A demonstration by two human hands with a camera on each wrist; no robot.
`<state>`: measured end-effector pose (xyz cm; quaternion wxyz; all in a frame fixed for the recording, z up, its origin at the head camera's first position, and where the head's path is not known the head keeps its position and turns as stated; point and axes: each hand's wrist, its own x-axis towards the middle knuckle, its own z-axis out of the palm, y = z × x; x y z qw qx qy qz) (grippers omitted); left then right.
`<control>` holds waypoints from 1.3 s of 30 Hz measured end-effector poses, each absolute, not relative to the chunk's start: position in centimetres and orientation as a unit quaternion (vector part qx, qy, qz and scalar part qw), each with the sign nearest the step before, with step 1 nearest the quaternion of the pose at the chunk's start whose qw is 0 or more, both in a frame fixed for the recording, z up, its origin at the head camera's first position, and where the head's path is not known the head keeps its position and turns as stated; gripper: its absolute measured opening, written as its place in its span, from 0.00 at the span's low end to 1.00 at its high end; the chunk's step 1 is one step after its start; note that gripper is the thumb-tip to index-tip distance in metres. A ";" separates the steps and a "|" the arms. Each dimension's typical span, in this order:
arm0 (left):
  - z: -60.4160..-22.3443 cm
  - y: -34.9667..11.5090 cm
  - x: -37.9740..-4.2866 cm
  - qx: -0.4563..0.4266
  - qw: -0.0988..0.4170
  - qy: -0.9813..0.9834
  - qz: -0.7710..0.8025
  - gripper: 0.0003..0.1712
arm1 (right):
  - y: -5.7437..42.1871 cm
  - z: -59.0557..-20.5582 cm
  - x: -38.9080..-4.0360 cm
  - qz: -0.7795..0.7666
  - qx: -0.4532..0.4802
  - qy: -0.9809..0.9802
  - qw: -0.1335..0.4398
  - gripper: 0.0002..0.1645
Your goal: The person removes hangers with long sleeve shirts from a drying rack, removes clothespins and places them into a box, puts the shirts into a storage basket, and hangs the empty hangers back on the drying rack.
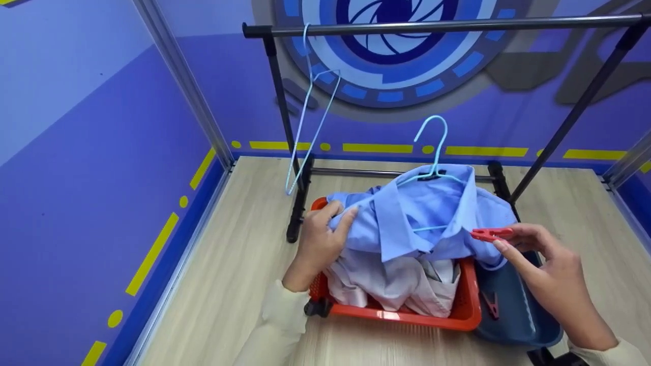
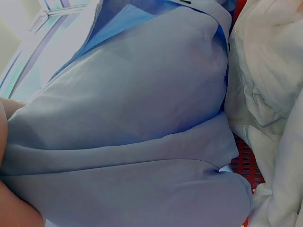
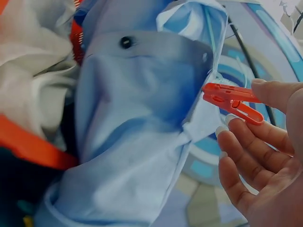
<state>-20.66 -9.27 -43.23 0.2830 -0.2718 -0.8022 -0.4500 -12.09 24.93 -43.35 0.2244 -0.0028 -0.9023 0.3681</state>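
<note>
well, the light-blue cloth shirt with a pointed collar (image 1: 399,218) lies spread between the two hands, directly left of the right grip and just right of the left one. look at that right hand (image 1: 552,262): thumb and fingers pinch a red plastic clothes peg (image 1: 491,234), the remaining fingers spread loosely below. the peg's long axis runs sideways, nose leftward at the collar side, and that's the relation everything hangs on: nose against cloth edge. whether it bites or merely touches, can't tell from these views. the right hand is plainly the nearer one to that edge. over on the opposite side, the left hand (image 1: 323,234) grips the shirt's other shoulder, thumb on top.

between the grips, a pale-blue wire hanger (image 1: 445,137) sits inside the shirt, its hook standing up beyond both hands and clear of the rail. below the shirt, a red plastic basket with perforated sides (image 1: 396,316) holds rumpled off-white cloth (image 1: 391,282). just under the right grip, a dark blue-grey plastic tray (image 1: 513,335) carries another red peg (image 1: 491,306).

all this stands on a pale wood-grain surface (image 1: 218,244). farther out past the hands rises a dark metal rail stand (image 1: 457,23), a second wire hanger (image 1: 308,56) at its left end, with blue-purple printed walls (image 1: 76,162) behind.
</note>
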 end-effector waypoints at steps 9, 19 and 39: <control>-43.5 -9.3 -20.8 -0.239 0.316 -0.794 -0.461 0.22 | 26.9 -45.5 -12.2 0.359 -0.024 -0.914 0.187 0.20; -43.5 -9.5 -20.9 -0.216 0.343 -0.778 -0.479 0.22 | 29.1 -48.1 -12.9 0.340 -0.041 -0.939 0.043 0.28; -43.6 -9.7 -20.9 -0.173 0.363 -0.782 -0.476 0.20 | 31.2 -53.5 -13.2 0.305 -0.063 -0.934 -0.173 0.26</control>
